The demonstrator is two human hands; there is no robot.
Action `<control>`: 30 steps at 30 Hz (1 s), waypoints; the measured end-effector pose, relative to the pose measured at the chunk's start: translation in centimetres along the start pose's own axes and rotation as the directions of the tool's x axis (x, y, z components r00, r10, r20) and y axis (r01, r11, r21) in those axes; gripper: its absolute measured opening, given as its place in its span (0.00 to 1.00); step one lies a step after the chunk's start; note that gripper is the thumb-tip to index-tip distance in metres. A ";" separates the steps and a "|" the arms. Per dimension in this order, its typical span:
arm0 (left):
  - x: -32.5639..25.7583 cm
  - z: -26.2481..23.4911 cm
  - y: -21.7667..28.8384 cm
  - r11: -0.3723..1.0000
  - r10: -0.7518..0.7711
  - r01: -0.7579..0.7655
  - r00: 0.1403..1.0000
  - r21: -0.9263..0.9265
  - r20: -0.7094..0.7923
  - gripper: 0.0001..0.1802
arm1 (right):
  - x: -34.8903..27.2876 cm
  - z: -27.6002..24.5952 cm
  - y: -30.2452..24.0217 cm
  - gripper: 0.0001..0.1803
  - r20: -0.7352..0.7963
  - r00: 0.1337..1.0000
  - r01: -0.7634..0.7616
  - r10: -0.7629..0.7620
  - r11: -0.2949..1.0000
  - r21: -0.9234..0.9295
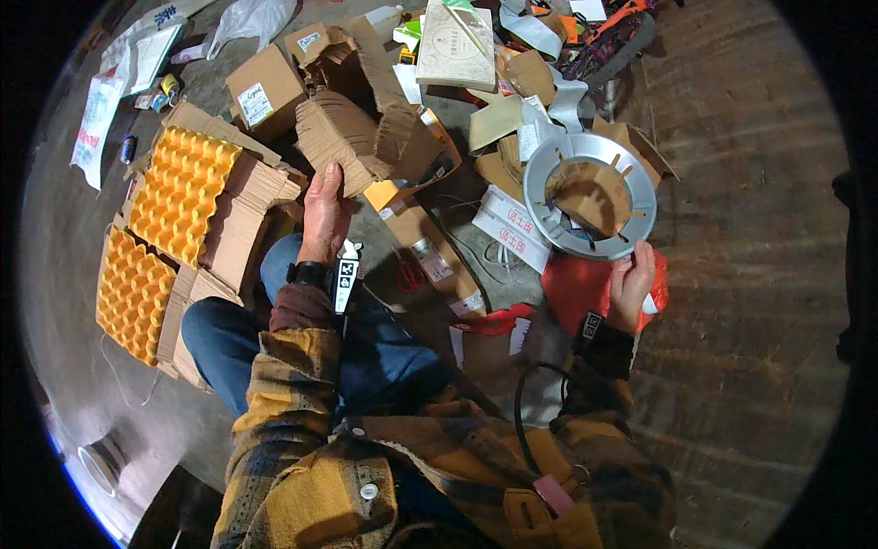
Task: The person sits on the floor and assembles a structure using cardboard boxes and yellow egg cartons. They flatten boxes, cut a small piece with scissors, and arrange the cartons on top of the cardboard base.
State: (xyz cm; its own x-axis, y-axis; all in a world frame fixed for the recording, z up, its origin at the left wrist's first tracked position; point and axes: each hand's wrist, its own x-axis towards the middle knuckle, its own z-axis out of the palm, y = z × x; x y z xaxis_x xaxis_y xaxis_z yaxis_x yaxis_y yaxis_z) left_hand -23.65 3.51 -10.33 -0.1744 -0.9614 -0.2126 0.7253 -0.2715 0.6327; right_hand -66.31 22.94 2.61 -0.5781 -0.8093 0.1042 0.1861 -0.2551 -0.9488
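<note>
My left hand (325, 212) is closed on the edge of a torn, open cardboard box (340, 137), with the thumb on top of its flap. The box tilts, and its hollow inside shows. On the right, my right hand (631, 282) pinches the near rim of a silver ring (646, 203) with several small brown tabs round its inner edge. Some fingers of that hand are hidden under the ring. Below the ring lies a red plastic bag (572, 282). White printed cardboard (505, 222) lies beside it.
Yellow egg trays (183, 192) rest on flattened cardboard (251, 206) at the left. A closed carton (265, 91) stands behind them. A pale book (455, 50) and mixed scraps lie at the far side. Red-handled scissors (409, 274) lie near my knees.
</note>
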 end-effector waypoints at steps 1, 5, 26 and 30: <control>-0.1 0.1 0.4 1.000 0.003 -0.003 1.000 -0.031 0.008 0.20 | 0.2 -0.4 0.7 0.07 -0.016 1.000 -0.014 0.014 0.999 -0.038; -1.2 0.5 1.5 0.987 0.006 -0.002 1.000 -0.162 0.023 0.22 | -0.6 0.6 2.5 0.09 -0.113 0.992 0.034 -0.056 0.981 -0.190; -22.3 -24.0 26.9 0.733 0.679 -0.653 0.683 0.193 -0.270 0.23 | -3.8 11.2 1.9 0.06 0.591 0.777 0.628 -0.216 0.225 -0.744; -26.6 -25.1 25.5 0.611 0.784 -0.567 0.530 0.552 -0.324 0.24 | -4.1 14.1 1.8 0.06 0.772 0.622 0.782 -0.129 0.050 -0.622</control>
State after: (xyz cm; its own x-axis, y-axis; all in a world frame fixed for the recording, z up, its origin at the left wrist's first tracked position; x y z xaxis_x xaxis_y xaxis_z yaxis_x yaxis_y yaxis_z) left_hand 16.22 23.24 -7.24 0.6919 -0.7079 0.1422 0.1746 0.3552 0.9184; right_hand -52.39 18.36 4.71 0.2295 -0.8791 0.4177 -0.9364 -0.3165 -0.1516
